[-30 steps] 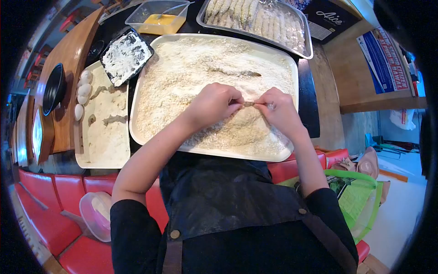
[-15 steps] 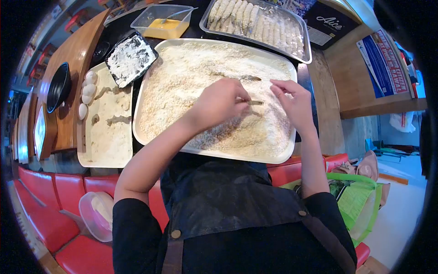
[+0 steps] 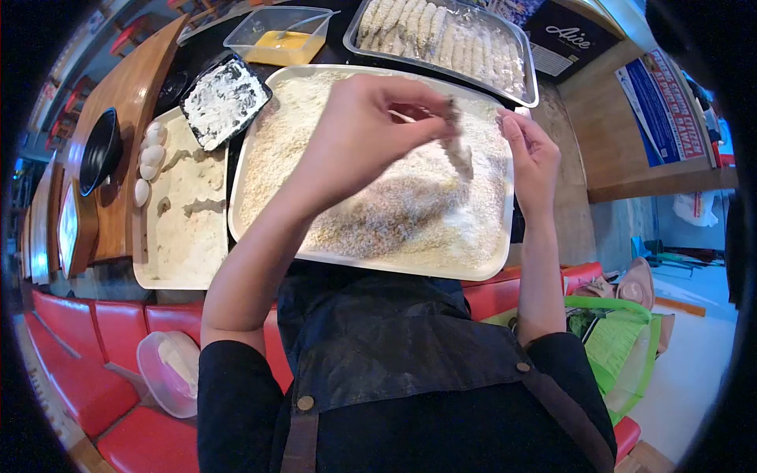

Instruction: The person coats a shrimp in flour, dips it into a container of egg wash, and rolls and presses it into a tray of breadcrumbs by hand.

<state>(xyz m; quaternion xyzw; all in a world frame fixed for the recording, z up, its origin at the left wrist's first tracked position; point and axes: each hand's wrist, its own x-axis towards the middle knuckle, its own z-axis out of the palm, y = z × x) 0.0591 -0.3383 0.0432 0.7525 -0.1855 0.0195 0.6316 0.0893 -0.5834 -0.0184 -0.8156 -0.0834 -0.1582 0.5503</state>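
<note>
Above the large cream tray (image 3: 244, 229) of pale crumbs, my left hand (image 3: 386, 126) is raised, its thumb and fingers pinched on a small crumb-coated piece (image 3: 459, 150) that hangs down, blurred by motion. My right hand (image 3: 532, 154) hovers over the tray's right edge, fingers bent and thumb apart, with nothing seen between them. Beyond the tray, a clear-covered metal tray (image 3: 534, 87) holds several coated long pieces (image 3: 406, 24) in rows. What lies on the crumbs behind my left hand is hidden.
A plastic tub (image 3: 315, 51) of yellow liquid and a black dish (image 3: 225, 102) of white powder stand at the back left. Several eggs (image 3: 150, 162) lie along a floured tray (image 3: 181, 272). A black bowl (image 3: 98, 151) is farther left, an Aice box (image 3: 572, 39) at the back right.
My left hand has lifted a coated piece from the crumbs. My right hand let go of it and moved right, toward the tray's edge.
</note>
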